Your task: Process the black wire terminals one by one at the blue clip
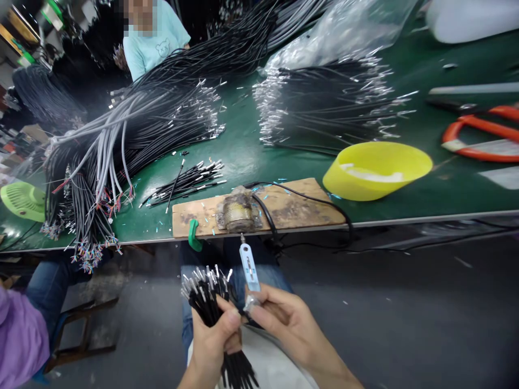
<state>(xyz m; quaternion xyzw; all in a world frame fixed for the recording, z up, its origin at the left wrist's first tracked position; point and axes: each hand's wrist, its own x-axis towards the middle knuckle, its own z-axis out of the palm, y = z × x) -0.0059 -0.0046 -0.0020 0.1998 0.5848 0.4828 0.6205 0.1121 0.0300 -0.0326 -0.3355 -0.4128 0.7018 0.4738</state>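
From where I stand, the left hand (211, 339) grips a bundle of black cables (206, 307) beside the right hand (286, 320), whose grip I cannot tell, just below the light-blue tool (249, 267), so perhaps one cable end is being worked, and the next move calls for steady alignment.

My left grip (217, 332) holds matt cables (206, 310) with shiny, metallic tips (208, 276); at one o'clock from it, a rough wooden board (298, 201) and, farther, crinkled plastic film (324, 40); the worktop (241, 135) looks glossy.
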